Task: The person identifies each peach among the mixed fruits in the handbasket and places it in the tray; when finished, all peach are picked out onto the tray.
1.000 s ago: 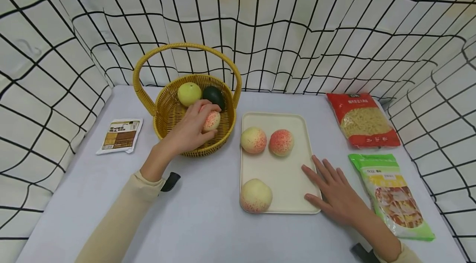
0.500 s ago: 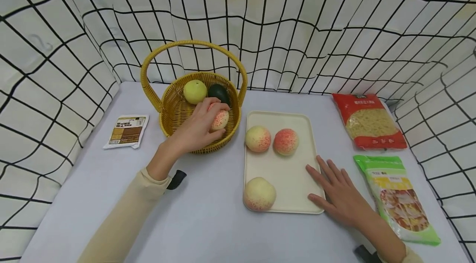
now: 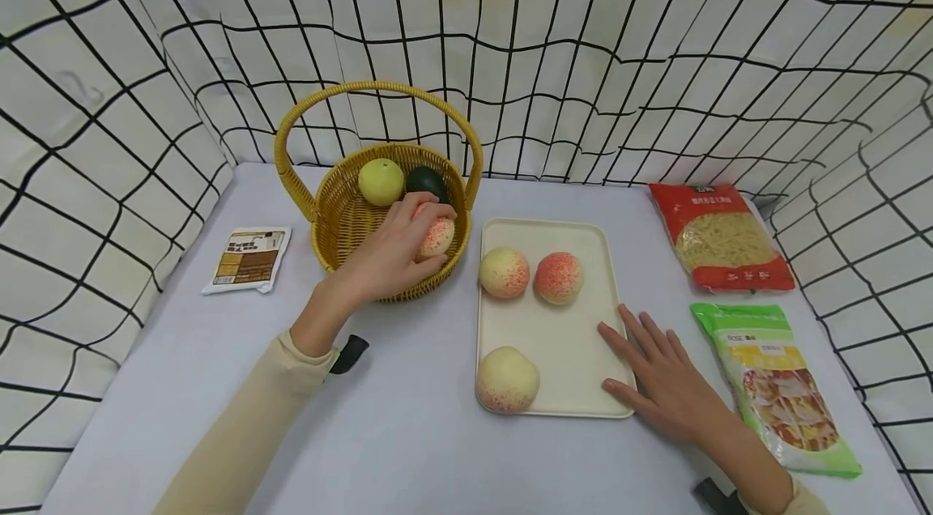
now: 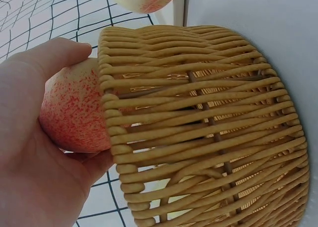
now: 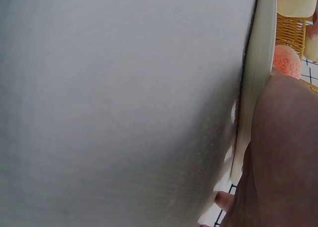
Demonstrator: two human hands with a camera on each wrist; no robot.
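Observation:
My left hand (image 3: 397, 249) grips a speckled pink-and-cream peach (image 3: 439, 236) over the right side of a yellow wicker basket (image 3: 338, 215). In the left wrist view the fingers curl round that peach (image 4: 74, 110), which is partly behind the woven rim. A yellow-green round fruit (image 3: 381, 181) and a dark green oval fruit (image 3: 427, 181) lie inside the basket. Three more peaches sit on a cream tray (image 3: 576, 361): a pale one (image 3: 504, 272), a redder one (image 3: 559, 278) and a large pale one (image 3: 508, 380). My right hand (image 3: 666, 377) rests spread at the tray's right edge.
A small white-and-brown packet (image 3: 249, 259) lies left of the basket. On the right are a red pasta bag (image 3: 723, 238) and a green-and-yellow food bag (image 3: 780, 389). Black netting (image 3: 539, 53) over white cloth surrounds the table at the back and sides.
Within the basket, the left hand has shifted slightly to the right with the peach in its grip. The right hand has stayed at the tray's edge; the view itself has shifted a little.

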